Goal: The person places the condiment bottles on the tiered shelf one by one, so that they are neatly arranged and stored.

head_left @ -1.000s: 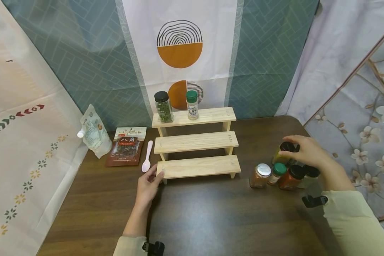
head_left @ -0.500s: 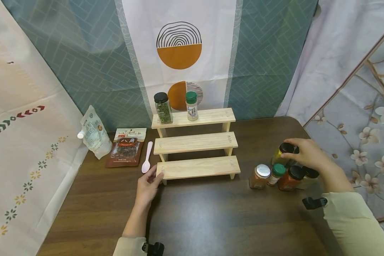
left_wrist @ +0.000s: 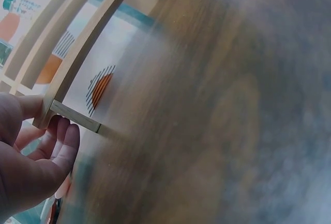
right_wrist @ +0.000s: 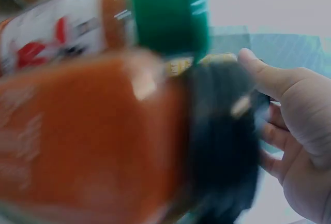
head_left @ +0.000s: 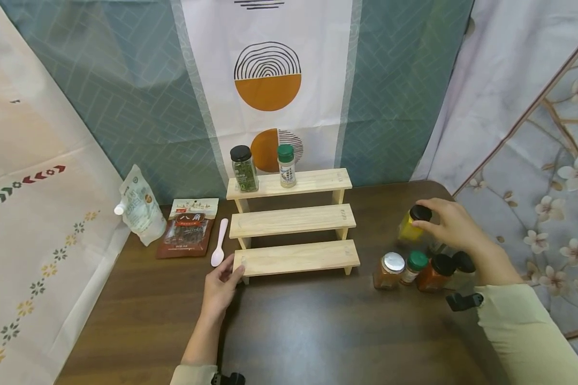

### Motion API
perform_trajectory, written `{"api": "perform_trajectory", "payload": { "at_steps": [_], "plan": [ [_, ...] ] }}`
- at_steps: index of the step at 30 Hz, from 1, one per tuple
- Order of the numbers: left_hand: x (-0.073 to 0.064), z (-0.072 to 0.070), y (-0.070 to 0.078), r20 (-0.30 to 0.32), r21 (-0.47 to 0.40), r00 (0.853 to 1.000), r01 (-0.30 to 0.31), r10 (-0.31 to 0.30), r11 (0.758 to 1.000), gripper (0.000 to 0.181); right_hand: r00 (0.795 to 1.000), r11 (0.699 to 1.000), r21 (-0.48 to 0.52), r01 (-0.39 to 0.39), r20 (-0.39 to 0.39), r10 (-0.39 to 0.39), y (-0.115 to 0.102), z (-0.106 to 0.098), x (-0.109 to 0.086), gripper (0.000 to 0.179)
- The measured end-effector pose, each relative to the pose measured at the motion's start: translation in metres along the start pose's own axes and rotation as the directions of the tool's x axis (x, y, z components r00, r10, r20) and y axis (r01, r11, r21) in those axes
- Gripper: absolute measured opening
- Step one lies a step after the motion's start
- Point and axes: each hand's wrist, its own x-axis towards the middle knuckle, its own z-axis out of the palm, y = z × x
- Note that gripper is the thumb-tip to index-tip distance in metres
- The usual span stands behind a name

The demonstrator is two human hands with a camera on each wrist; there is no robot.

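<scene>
In the head view my right hand (head_left: 455, 224) grips the black lid of a yellow-labelled spice jar (head_left: 407, 229), behind the other jars on the right. The right wrist view has that hand (right_wrist: 305, 131) mostly behind a blurred orange-red jar (right_wrist: 98, 136) with a black lid, which hides most of the gripped jar. My left hand (head_left: 220, 286) pinches the left end of the lowest step of a three-tier wooden rack (head_left: 294, 258). Seen from the left wrist, the thumb lies on the board (left_wrist: 77, 61) and the other fingers curl beneath it.
On the top tier stand a jar of green herbs (head_left: 245, 174) and a green-capped shaker (head_left: 286, 168). Several jars, including a silver-lidded one (head_left: 389, 271), cluster at right. Left of the rack lie a pink spoon (head_left: 220, 243), a brown packet (head_left: 187, 230) and a spouted pouch (head_left: 142, 206).
My right hand has drawn the yellow-labelled jar away from the cluster, toward the left and back. The left hand keeps its place on the rack. The head view has tilted slightly upward.
</scene>
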Motion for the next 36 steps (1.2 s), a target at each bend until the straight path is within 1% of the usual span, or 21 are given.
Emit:
{"api": "perform_trajectory", "payload": {
  "at_steps": [3,7,14,19,23,27,36],
  "plan": [
    [-0.002,-0.001,-0.001,-0.001,0.002,1.0,0.002,-0.002,1.0,0.049,1.0,1.0,0.018,0.007,-0.02,-0.007,-0.011,-0.007,0.013,0.052],
    [-0.001,0.0,-0.001,0.0,0.0,1.0,0.001,-0.001,1.0,0.048,1.0,0.999,0.044,-0.003,-0.018,0.004,-0.025,-0.018,0.033,0.053],
    [-0.001,0.001,-0.001,-0.002,0.006,1.0,0.007,-0.007,1.0,0.048,1.0,1.0,0.026,-0.014,0.026,0.013,-0.049,-0.032,0.063,0.053],
    [-0.001,0.0,-0.001,-0.002,0.01,1.0,0.017,-0.017,1.0,0.049,0.999,0.998,0.05,-0.025,0.041,0.023,-0.064,-0.038,0.083,0.053],
    [-0.001,0.0,-0.001,0.007,0.004,1.0,0.027,-0.027,1.0,0.05,1.0,0.997,0.071,0.006,0.023,-0.007,-0.07,-0.042,0.097,0.053],
    [-0.001,-0.001,0.0,0.008,-0.001,1.0,0.021,-0.021,1.0,0.051,0.999,0.996,0.073,0.044,0.002,-0.044,-0.074,-0.044,0.11,0.053],
    [-0.001,0.0,-0.001,-0.001,0.009,1.0,0.019,-0.019,1.0,0.05,0.998,0.995,0.089,0.046,0.043,-0.05,-0.087,-0.045,0.135,0.055]
  ]
}}
